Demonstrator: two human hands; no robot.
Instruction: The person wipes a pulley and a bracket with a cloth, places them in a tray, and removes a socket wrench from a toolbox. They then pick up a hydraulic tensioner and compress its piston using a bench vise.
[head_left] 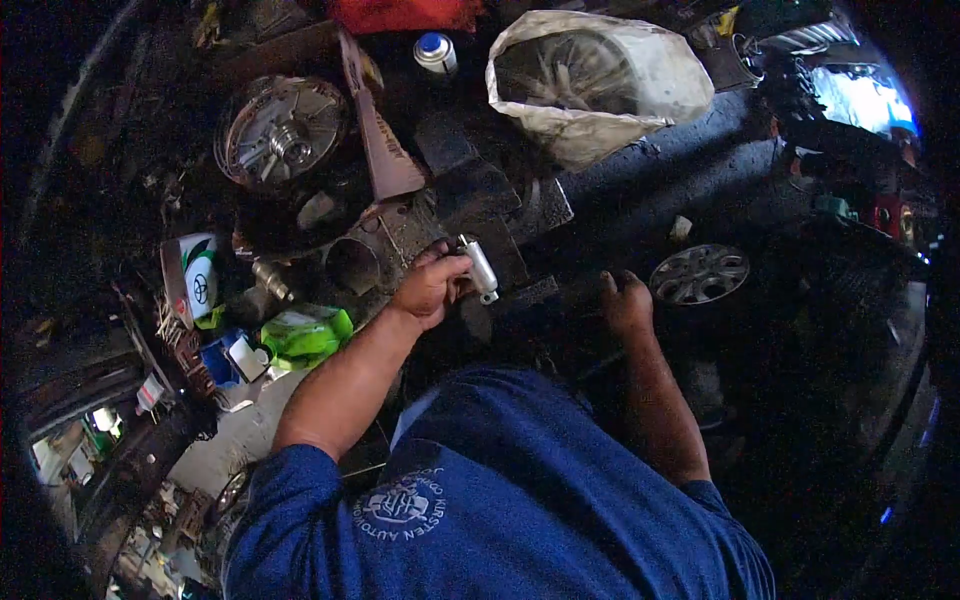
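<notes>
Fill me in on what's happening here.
A person in a blue shirt is holding a small silver metal cylinder in the left hand, clear of the cluttered dark floor. The right hand is held out near a wheel cover, fingers partly curled, with nothing visible in it. Beyond the hands are a blue-capped can and a wheel partly wrapped in a white bag. A Toyota-branded container is off to the left.

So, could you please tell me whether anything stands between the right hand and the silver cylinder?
Nothing visible stands between the right hand and the silver cylinder; the left hand grips it from the other side. The space between is dim, though, so something small and dark could go unseen.
</notes>
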